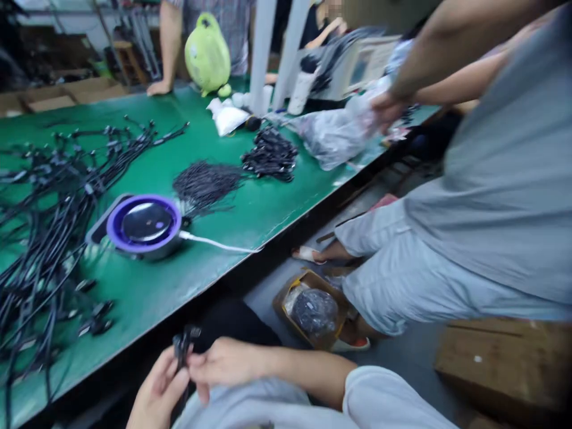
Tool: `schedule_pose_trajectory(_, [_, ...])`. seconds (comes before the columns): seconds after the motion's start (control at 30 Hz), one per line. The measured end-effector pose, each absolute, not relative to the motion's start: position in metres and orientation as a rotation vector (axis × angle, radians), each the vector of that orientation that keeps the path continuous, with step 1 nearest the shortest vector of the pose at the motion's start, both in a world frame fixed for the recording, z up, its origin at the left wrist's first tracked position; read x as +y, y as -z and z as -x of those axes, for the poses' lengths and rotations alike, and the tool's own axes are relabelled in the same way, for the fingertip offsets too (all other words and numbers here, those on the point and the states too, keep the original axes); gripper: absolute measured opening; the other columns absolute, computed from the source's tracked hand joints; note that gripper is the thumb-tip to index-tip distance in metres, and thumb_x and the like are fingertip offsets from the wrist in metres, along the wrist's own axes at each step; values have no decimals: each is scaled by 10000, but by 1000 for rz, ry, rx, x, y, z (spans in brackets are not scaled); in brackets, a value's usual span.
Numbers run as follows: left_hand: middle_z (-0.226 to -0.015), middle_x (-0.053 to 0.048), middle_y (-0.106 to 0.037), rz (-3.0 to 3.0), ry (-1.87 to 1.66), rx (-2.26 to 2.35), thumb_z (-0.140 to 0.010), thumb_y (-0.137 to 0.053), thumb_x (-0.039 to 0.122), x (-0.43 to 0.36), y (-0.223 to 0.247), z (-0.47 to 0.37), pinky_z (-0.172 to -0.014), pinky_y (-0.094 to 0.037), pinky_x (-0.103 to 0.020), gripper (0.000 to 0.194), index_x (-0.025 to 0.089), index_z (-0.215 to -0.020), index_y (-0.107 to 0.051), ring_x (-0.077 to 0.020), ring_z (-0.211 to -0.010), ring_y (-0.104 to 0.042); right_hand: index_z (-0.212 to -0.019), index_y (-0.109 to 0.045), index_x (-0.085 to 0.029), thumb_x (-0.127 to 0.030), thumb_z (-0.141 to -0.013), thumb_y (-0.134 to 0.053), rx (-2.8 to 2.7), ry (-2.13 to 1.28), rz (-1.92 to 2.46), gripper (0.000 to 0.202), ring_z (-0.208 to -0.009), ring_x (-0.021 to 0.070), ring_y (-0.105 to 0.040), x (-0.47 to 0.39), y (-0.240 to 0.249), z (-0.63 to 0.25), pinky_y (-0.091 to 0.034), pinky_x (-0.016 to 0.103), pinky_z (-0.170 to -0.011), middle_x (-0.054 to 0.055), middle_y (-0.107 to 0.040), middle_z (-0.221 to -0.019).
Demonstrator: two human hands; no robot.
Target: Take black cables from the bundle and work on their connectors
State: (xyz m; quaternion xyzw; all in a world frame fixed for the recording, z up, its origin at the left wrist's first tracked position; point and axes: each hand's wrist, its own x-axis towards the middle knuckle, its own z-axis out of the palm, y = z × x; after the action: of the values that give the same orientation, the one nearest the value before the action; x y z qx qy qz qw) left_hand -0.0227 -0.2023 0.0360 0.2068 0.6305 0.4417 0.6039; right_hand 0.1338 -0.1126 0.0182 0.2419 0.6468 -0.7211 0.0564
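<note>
Some fingers hidden, held connectors blurred

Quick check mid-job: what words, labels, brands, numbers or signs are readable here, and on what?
None can be read.
Held black cable: too blurred to tell.
Purple-rimmed device: no legible marking.
Cardboard box at right: a pale spot, no readable lettering.
</note>
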Motion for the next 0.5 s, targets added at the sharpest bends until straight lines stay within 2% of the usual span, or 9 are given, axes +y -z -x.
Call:
schedule_pose_trajectory(0.07, [-958, -65, -720, -460, -1043, 1405, -647, -846, 446, -195, -42, 22, -886, -516, -313, 556, 181, -1088, -637, -258, -1006, -651, -711, -685, -136, -329, -960, -482, 2032, 2147, -795, 374, -685, 73, -559, -106, -26, -138, -395, 169, -655, -21, -622, -700])
schedule_pose_trajectory(0.17, [-777, -17, -674, -393, -1139, 1345, -717, -804, 405, -176, -50, 25, -750, -539, -269, 439, 162, -1027, -612, -166, -755, -657, -732, -676, -152, -217, -903, -550, 2242, 2158, -834, 222, -744, 88, -578, -96, -30, -145, -394, 189, -697, -20, -646, -758])
schedule_pose_trajectory(0.23, [-655, 34, -595, -391, -1176, 1308, -771, -755, 394, -167, -52, 27, -541, -482, -203, 391, 175, -1040, -575, -103, -543, -558, -730, -661, -161, -192, -916, -518, 2374, 2167, -877, 236, -761, 94, -582, -90, -29, -150, -401, 202, -726, -12, -649, -780])
schedule_pose_trajectory(0.3, [-586, 68, -503, -390, -1169, 1269, -813, -705, 392, -162, -53, 27, -407, -354, -161, 375, 184, -1082, -546, -71, -438, -413, -743, -648, -166, -217, -945, -482, 2491, 2149, -988, 266, -744, 103, -578, -84, -30, -155, -407, 216, -718, 1, -636, -773])
schedule_pose_trajectory(0.43, [-566, 100, -342, -404, -1115, 1250, -861, -635, 398, -164, -50, 20, -365, -168, -143, 358, 194, -1136, -528, -58, -417, -210, -902, -644, -178, -298, -980, -441, 2791, 1980, -1212, 248, -766, 128, -573, -80, -36, -159, -432, 253, -733, 35, -616, -837])
schedule_pose_trajectory(0.5, [-577, 93, -320, -524, -1057, 1309, -896, -576, 425, -166, -47, 14, -378, -182, -158, 295, 204, -1088, -544, -65, -420, -222, -1050, -616, -176, -359, -969, -466, 2859, 1896, -1173, 251, -844, 157, -584, -82, -37, -152, -465, 287, -788, 63, -615, -930])
